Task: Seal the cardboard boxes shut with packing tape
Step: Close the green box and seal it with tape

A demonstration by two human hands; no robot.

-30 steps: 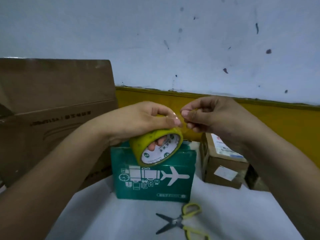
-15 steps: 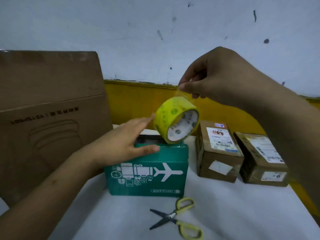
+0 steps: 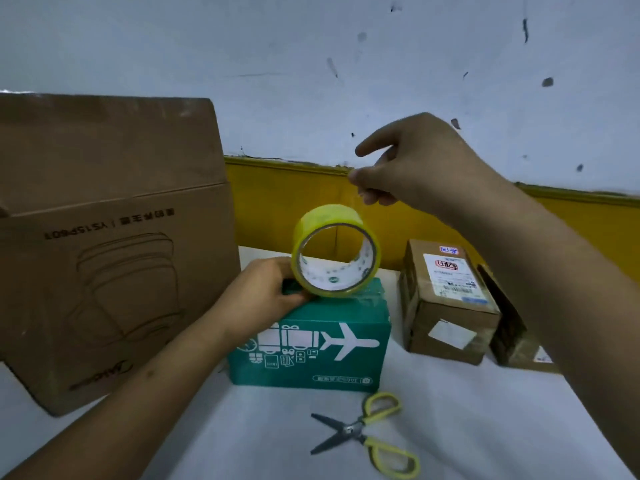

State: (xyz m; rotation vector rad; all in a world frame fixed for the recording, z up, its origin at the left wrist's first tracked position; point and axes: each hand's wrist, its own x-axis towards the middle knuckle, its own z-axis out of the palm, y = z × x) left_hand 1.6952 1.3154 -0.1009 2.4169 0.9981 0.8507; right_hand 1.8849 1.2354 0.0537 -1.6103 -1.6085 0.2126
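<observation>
Right now the yellow tape roll (image 3: 334,251) stands on edge atop the green box (image 3: 311,348), mid-table (image 3: 485,427). The left hand (image 3: 256,296) grips the box's top-left corner beside it. The right hand (image 3: 415,164), above, pinches the faint tape end (image 3: 344,192). Scissors (image 3: 363,434) lie toward the front edge.

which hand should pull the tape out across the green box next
Right, probably. The right hand hovers above the tape roll, fingers pinched, seemingly on its free end, while the left hand is busy steadying the roll on the green box.
</observation>
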